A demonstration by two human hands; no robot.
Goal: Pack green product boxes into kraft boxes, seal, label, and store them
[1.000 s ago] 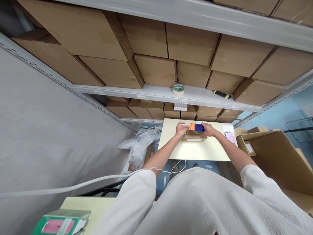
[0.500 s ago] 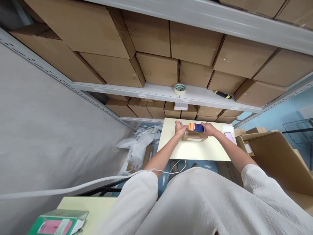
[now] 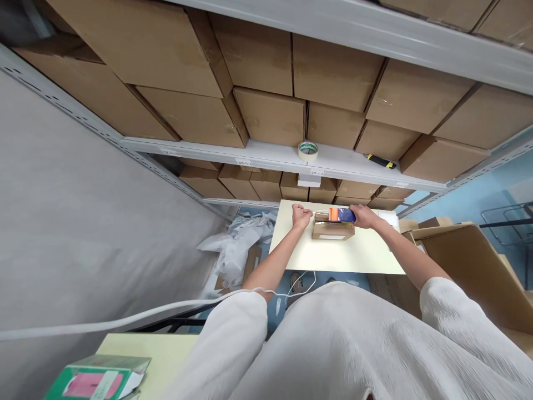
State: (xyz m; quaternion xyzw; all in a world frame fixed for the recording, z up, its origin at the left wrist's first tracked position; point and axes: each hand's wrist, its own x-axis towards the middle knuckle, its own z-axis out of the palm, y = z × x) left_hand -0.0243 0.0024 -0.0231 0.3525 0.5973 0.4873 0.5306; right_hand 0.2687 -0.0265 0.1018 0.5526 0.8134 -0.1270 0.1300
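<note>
A small cardboard box [image 3: 333,229] with a white label on its near side sits on the pale yellow table [image 3: 300,253]. My right hand [image 3: 363,216] is wrapped round a blue and orange tape dispenser [image 3: 342,215], held just above the box top. Left of the box, my left hand [image 3: 301,215] is closed in a pinch. A strip of clear tape [image 3: 320,213] runs from those fingers towards the dispenser. The dispenser hides part of the box top.
Cardboard boxes [image 3: 268,116] fill the shelves ahead. A tape roll [image 3: 308,150] and a yellow-black utility knife [image 3: 381,161] lie on the shelf. A large open carton [image 3: 478,272] stands right; crumpled white plastic [image 3: 237,250] lies left. A white cable [image 3: 166,308] crosses on the left.
My hands have moved apart: the left a little leftwards off the box, the right rightwards with the tape dispenser. My right arm now covers the phone on the table.
</note>
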